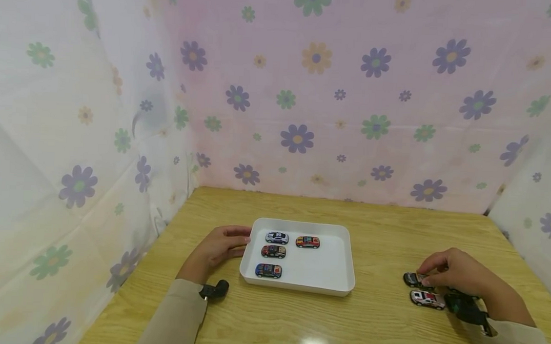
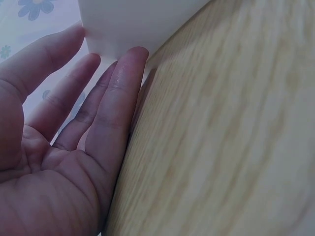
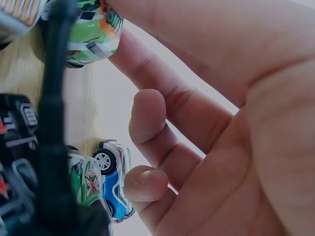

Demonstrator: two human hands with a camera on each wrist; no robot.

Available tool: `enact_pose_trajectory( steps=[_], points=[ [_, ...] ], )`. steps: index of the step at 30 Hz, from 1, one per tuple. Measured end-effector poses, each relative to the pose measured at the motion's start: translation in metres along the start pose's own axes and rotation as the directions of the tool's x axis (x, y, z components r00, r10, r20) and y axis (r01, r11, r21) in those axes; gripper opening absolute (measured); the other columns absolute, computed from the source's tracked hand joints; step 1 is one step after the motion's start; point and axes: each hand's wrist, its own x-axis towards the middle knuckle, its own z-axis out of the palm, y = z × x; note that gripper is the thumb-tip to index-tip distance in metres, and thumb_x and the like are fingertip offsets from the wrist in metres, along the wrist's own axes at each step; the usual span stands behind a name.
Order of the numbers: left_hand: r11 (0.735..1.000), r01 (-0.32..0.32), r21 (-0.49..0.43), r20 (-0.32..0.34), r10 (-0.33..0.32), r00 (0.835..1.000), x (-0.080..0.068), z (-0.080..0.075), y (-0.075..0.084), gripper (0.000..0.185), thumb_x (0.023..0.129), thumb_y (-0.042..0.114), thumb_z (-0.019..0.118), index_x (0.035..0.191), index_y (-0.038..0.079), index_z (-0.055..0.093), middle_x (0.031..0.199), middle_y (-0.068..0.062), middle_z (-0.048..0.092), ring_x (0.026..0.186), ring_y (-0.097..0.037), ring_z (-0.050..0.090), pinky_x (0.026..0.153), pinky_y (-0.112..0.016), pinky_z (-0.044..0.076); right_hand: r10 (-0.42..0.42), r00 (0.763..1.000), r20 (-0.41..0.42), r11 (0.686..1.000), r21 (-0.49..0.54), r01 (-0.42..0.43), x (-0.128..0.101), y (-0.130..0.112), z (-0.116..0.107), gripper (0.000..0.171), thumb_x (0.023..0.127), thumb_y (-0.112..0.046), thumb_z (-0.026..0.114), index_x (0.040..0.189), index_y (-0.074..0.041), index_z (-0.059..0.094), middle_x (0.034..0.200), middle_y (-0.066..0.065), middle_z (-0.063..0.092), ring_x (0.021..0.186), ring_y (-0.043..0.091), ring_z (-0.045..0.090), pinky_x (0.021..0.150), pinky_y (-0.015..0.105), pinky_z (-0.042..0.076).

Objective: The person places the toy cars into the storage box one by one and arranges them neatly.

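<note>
Head view: your left hand [image 1: 220,248] rests with straight, relaxed fingers against the white tray [image 1: 331,277], left of centre. Your right hand [image 1: 453,272] pinches a black toy car [image 1: 411,279] on the table [image 1: 384,223], far right.

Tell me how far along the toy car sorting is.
Done: four toy cars lie in the white tray. In hand: the right hand pinches a green toy car above the table, while the left hand touches the tray's side. Left: a black car, a white car and a blue-white car beside the right hand.
</note>
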Motion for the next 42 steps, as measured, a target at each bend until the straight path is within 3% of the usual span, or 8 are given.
enact_pose_trajectory(
  steps=[6,18,32,42],
  points=[
    [1.0,0.003,0.012,0.005,-0.003,1.0,0.0,0.0,0.001,0.045,0.094,0.009,0.076,0.137,0.005,0.065,0.139,-0.017,0.064,0.115,-0.025,0.07,0.094,-0.039,0.062,0.051,0.999,0.009,0.998,-0.023,-0.051,0.001,-0.003,-0.001,0.023,0.096,-0.013,0.074,0.113,0.002,0.076,0.098,0.008,0.078,0.07,0.015,0.072,0.06,0.033,0.061],
    [1.0,-0.003,-0.004,0.01,0.004,1.0,0.0,0.0,-0.004,0.045,0.093,0.006,0.076,0.136,0.0,0.064,0.136,-0.018,0.066,0.111,-0.024,0.07,0.092,-0.041,0.063,0.165,0.986,0.018,0.983,-0.085,-0.162,0.001,-0.011,0.0,0.029,0.091,-0.021,0.08,0.114,-0.003,0.077,0.1,0.004,0.079,0.078,0.009,0.071,0.066,0.027,0.06],
    [1.0,0.0,0.008,0.0,-0.001,1.0,0.001,0.002,-0.005,0.045,0.093,0.006,0.077,0.136,0.001,0.064,0.137,-0.017,0.065,0.113,-0.023,0.07,0.093,-0.04,0.062,0.19,0.982,0.017,0.979,-0.08,-0.188,-0.001,-0.014,0.0,0.03,0.088,-0.02,0.082,0.113,-0.004,0.077,0.1,0.005,0.078,0.077,0.014,0.072,0.065,0.029,0.06],
    [1.0,0.003,0.022,0.0,-0.003,1.0,0.0,0.0,0.001,0.043,0.094,0.007,0.076,0.134,0.003,0.065,0.137,-0.017,0.065,0.114,-0.024,0.069,0.094,-0.04,0.062,0.187,0.981,-0.048,0.963,-0.188,-0.193,0.003,-0.022,0.0,0.025,0.087,-0.029,0.083,0.108,-0.014,0.08,0.103,-0.001,0.078,0.085,0.005,0.068,0.068,0.026,0.057]
  ],
)
